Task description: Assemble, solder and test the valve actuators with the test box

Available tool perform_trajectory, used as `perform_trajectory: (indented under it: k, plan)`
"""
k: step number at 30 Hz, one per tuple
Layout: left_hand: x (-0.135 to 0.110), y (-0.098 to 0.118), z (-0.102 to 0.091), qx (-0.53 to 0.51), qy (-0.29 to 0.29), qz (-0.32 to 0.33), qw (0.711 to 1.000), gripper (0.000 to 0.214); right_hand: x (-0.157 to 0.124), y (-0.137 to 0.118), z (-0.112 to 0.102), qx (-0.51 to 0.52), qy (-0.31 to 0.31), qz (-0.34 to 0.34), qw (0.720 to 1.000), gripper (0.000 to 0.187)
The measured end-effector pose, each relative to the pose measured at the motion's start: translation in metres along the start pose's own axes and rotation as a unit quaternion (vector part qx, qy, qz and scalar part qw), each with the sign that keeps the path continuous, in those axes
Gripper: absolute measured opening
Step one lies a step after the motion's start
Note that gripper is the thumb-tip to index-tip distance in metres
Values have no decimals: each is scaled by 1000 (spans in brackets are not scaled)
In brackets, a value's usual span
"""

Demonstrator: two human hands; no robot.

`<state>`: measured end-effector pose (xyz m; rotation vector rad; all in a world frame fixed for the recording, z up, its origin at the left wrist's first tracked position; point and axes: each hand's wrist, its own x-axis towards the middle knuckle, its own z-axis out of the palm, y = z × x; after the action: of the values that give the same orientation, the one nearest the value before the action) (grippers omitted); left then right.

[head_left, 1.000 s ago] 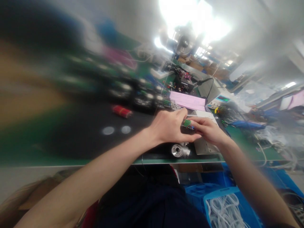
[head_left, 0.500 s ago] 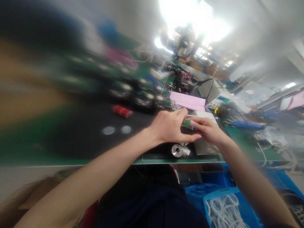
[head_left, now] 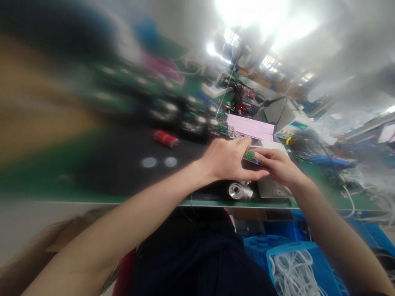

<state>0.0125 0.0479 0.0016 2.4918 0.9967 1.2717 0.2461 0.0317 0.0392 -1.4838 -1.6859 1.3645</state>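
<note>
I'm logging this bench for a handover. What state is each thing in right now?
left hand: fingers closed on green board
right hand: pinching green board
green board: held between both hands
metal fitting: lying on its side, open end toward camera
pink sheet: lying flat
blue bin: holds white tubing

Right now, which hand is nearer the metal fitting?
Left. The left hand is just beyond the fitting; the right hand is off to its right. Both pinch a green board.
</note>
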Motion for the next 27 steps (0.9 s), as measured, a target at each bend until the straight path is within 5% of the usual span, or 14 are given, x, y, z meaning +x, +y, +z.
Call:
perform_trajectory:
  k: [27]
  plan:
    - [-1, 0, 0, 9, -2, -2, 1000, 69, 0, 2, -2, -6, 5, -3, 1000, 44]
